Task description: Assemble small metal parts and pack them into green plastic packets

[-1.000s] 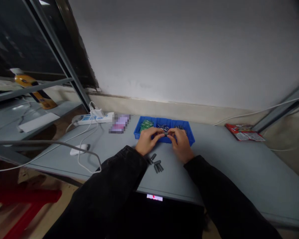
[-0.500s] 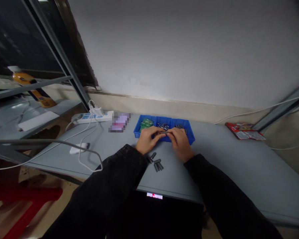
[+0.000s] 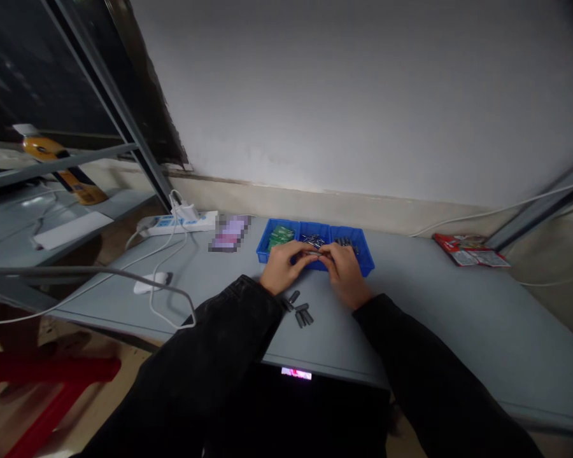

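Note:
My left hand (image 3: pixel 283 264) and my right hand (image 3: pixel 346 270) meet at the front of a blue three-part tray (image 3: pixel 368 261). Between their fingertips they pinch a small grey piece (image 3: pixel 315 253), mostly covered by the fingers. Green packets (image 3: pixel 281 235) lie in the tray's left compartment, small shiny metal parts (image 3: pixel 314 240) in the middle one, and dark grey pieces (image 3: pixel 347 242) in the right one. On the table just below my hands rest several dark grey pieces (image 3: pixel 304 315) in a loose group.
A white power strip (image 3: pixel 195 222) with cables and a blurred purple item (image 3: pixel 230 233) are left of the tray. A white adapter (image 3: pixel 151 283) lies nearer. A red packet (image 3: pixel 470 250) sits at the right. Further left stand an orange bottle (image 3: pixel 64 166) and a red stool (image 3: pixel 67 375).
Both hands keep their pinch on the small piece, with only a slight shift of the fingertips. The loose pieces on the table stay where they were.

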